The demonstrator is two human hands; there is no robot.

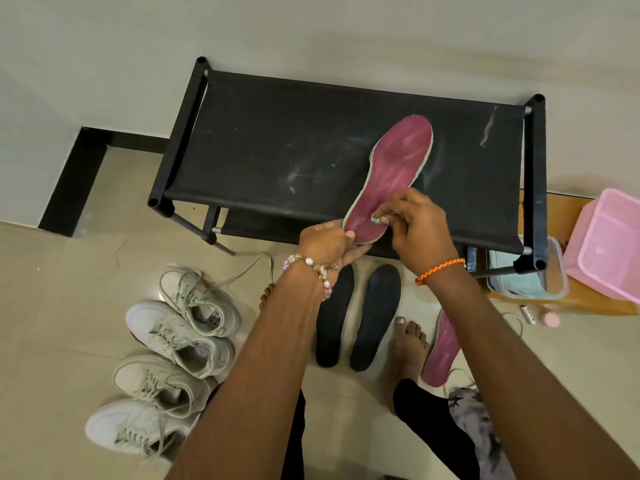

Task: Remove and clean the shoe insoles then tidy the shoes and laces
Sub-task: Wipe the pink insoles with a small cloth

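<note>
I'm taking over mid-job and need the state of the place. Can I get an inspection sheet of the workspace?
Surface: black rack top, dusty, pale smears.
Job's things: red insole held over rack; second red insole and two black insoles on floor; four pale shoes in a row, laces loose.
Clutter: pink basket, clear box, small pink bottle.
Grips: left hand holds insole heel; right hand pinches a small green wipe on it.
Cables: nothing seen.
Surroundings: tile floor, pale wall.
</note>
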